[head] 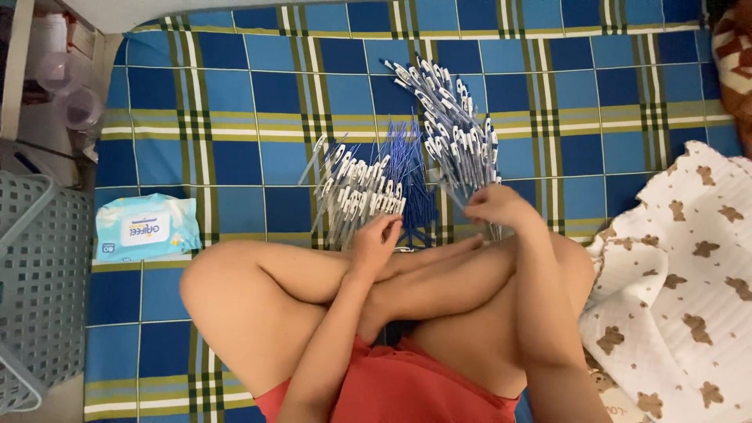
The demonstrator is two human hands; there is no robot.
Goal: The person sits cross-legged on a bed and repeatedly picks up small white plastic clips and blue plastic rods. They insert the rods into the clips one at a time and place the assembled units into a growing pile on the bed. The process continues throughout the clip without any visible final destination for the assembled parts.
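I sit cross-legged on a blue plaid sheet (235, 102). In front of my knees lie three heaps of pen parts: clear barrels with white clips (352, 192) on the left, thin blue refills (411, 160) in the middle, and assembled white-and-blue pens (450, 117) on the right. My left hand (376, 239) rests at the near edge of the clear barrels, fingers curled on one or two of them. My right hand (497, 205) pinches a pen piece at the near end of the right heap.
A light blue pack of wet wipes (145, 225) lies on the sheet at left. A grey plastic basket (39, 290) stands at the left edge. A white cloth with brown bears (681, 282) lies at right. Plastic cups (70, 94) sit on the floor top left.
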